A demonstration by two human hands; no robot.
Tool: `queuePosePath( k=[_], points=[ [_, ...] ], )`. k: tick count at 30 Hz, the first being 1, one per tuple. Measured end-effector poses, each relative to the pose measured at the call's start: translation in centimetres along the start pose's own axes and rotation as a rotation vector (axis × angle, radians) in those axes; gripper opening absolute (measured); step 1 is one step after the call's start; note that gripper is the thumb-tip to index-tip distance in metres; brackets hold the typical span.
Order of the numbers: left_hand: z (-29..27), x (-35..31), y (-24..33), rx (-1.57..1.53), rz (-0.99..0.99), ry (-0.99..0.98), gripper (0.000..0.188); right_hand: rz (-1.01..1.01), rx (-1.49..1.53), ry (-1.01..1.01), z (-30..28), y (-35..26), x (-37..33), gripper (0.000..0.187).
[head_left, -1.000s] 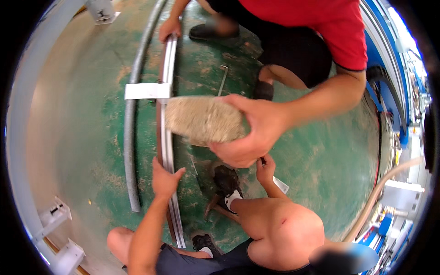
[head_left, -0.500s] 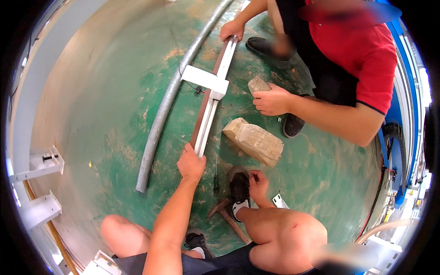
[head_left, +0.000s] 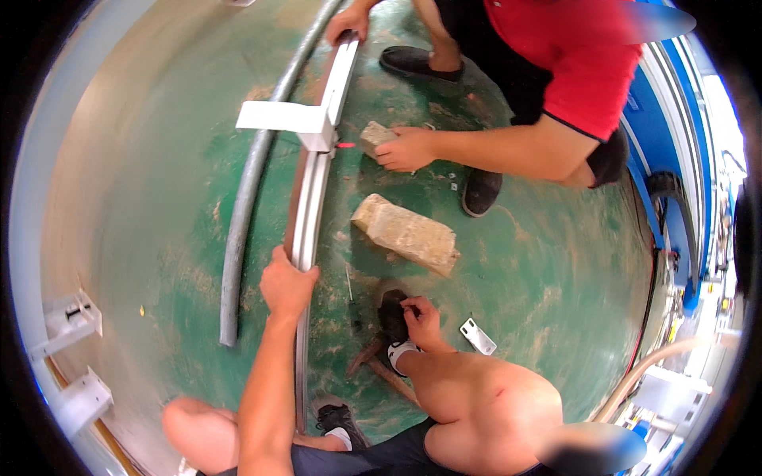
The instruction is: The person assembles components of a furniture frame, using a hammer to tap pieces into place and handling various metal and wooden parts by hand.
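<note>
My left hand point(head_left: 287, 284) is closed round the near part of a long metal rail point(head_left: 311, 202), silver with a brown side. A white bracket point(head_left: 274, 116) sits across the rail farther off and overhangs a grey pipe point(head_left: 242, 206). Beside my shoe point(head_left: 393, 317), my right hand point(head_left: 423, 324) has thumb and finger pinched together; what they hold, if anything, is too small to make out. A co-worker's hand point(head_left: 349, 24) grips the rail's far end. The co-worker's other hand point(head_left: 409, 149) holds a small rough stone point(head_left: 374, 138) close to the rail.
A large rough tan block point(head_left: 409, 236) lies on the green floor right of the rail. Near my feet are a hammer point(head_left: 392, 379) with a wooden handle and a thin screwdriver point(head_left: 349, 284). A white metal plate point(head_left: 478, 336) lies to their right.
The rail and bracket have shifted left, closer to the pipe, with my left hand still on the rail. The co-worker's stone has come nearer the rail. The whole view has shifted slightly.
</note>
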State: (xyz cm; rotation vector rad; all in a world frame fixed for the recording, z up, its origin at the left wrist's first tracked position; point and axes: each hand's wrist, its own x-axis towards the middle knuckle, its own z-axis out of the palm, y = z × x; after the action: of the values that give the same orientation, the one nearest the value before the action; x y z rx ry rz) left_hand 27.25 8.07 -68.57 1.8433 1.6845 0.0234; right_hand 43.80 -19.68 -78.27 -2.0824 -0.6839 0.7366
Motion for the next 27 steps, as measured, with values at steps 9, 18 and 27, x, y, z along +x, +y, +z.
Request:
queuePosePath(
  k=[9, 18, 27],
  points=[
    [-1.5, 0.1, 0.1, -0.02, 0.02, 0.033, 0.064, -0.132, -0.158, 0.002, 0.7, -1.3, 0.6, 0.014],
    [-0.9, 0.2, -0.9, 0.008, 0.047, 0.062, 0.062, -0.109, -0.198, -0.021, 1.0, -1.0, 0.9, 0.012],
    [-4.8, 3.3, -3.2, 0.084, 0.124, 0.087, 0.055, -0.087, -0.25, -0.106, 1.3, 0.7, 1.1, 0.016]
  ],
)
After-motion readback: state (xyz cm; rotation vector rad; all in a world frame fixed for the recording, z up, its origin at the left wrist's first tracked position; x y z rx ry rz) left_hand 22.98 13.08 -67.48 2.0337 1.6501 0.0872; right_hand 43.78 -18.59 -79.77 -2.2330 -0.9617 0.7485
